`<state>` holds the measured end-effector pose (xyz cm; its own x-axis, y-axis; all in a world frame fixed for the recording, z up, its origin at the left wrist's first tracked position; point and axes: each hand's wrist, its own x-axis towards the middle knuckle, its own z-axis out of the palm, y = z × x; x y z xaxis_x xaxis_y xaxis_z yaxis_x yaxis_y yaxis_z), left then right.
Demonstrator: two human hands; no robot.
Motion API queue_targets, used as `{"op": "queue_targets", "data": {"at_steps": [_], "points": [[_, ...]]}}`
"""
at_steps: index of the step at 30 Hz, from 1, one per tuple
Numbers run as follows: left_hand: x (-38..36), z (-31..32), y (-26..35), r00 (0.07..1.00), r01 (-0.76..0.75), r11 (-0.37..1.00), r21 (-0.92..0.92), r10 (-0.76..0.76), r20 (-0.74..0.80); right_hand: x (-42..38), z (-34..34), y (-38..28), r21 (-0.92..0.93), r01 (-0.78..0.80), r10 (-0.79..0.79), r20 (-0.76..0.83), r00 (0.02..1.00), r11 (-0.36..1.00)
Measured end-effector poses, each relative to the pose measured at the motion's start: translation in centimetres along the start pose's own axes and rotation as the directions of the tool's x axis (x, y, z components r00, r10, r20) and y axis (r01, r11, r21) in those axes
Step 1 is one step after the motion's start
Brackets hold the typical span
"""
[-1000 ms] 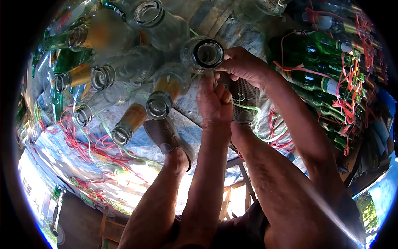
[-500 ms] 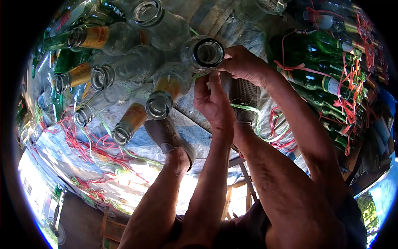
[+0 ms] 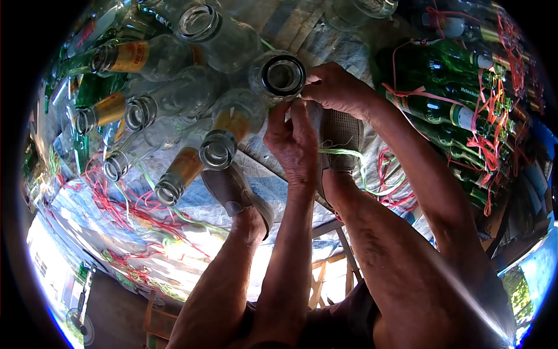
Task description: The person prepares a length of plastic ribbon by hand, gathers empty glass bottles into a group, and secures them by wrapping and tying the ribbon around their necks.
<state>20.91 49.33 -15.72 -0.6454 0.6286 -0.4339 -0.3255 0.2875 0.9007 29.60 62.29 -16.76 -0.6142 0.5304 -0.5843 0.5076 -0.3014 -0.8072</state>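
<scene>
A group of clear glass bottles [image 3: 229, 49] stands in front of me, several with yellow-orange labels. At its right edge is a clear bottle [image 3: 282, 74], its open mouth facing up. My left hand [image 3: 292, 139] is closed just below that mouth, thumb and fingers pinching a thin green plastic string, mostly hidden by the fingers. My right hand [image 3: 340, 90] is closed against the bottle's right side, fingertips pinched close to the left ones at the same string. A piece of green string [image 3: 266, 44] also shows between the bottles behind.
Green bottles [image 3: 430, 72] tied with red string [image 3: 485, 145] lie at the right. More green bottles [image 3: 99, 90] are at the far left. Loose red string [image 3: 125, 200] and pale green string [image 3: 363, 168] lie on the ground sheet around my shoes [image 3: 342, 136]. Another clear bottle [image 3: 349, 14] stands at the back.
Both hands have shifted slightly left, the left one also a little lower. The bottle at the right edge and its neighbours have moved slightly left in view.
</scene>
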Motion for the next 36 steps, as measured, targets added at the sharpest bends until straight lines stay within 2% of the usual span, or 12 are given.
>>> {"op": "queue_targets", "data": {"at_steps": [4,6,9,17,20,23,27,29,36], "points": [[0.4,-0.2,0.1,1.0,0.016,0.998,0.061,-0.015,-0.012,0.0,0.0,0.1,-0.023,0.018,-0.018,-0.004,1.0,1.0],[0.6,0.0,0.0,0.999,0.029,0.998,0.048,-0.027,-0.04,0.0,-0.1,0.2,-0.032,0.019,-0.019,0.0,1.0,0.999],[0.6,0.3,-0.2,0.988,0.13,0.99,-0.061,-0.134,-0.073,0.0,0.0,0.5,-0.021,0.02,-0.02,-0.006,1.0,1.0],[0.2,0.6,0.7,0.981,0.18,0.978,-0.107,-0.186,-0.053,0.1,0.2,1.4,0.051,0.109,-0.109,0.0,0.994,0.993],[0.4,0.7,0.3,0.98,0.179,0.976,-0.12,-0.188,-0.068,0.1,0.2,1.8,0.003,0.097,-0.097,-0.008,0.995,0.995],[0.4,0.8,0.8,0.954,0.276,0.943,-0.184,-0.293,-0.068,0.1,0.2,1.7,-0.069,0.122,-0.124,-0.028,0.992,0.99],[0.4,1.0,1.4,0.911,0.377,0.884,-0.275,-0.408,-0.062,-0.1,0.2,1.7,-0.048,0.138,-0.14,-0.032,0.99,0.989],[0.1,1.0,1.2,0.93,0.332,0.899,-0.286,-0.363,-0.058,-0.2,0.2,1.9,0.005,0.148,-0.148,-0.022,0.989,0.989],[0.3,0.6,-0.1,0.952,0.281,0.93,-0.238,-0.301,-0.051,-0.2,0.3,1.8,-0.014,0.115,-0.115,-0.028,0.993,0.993]]}}
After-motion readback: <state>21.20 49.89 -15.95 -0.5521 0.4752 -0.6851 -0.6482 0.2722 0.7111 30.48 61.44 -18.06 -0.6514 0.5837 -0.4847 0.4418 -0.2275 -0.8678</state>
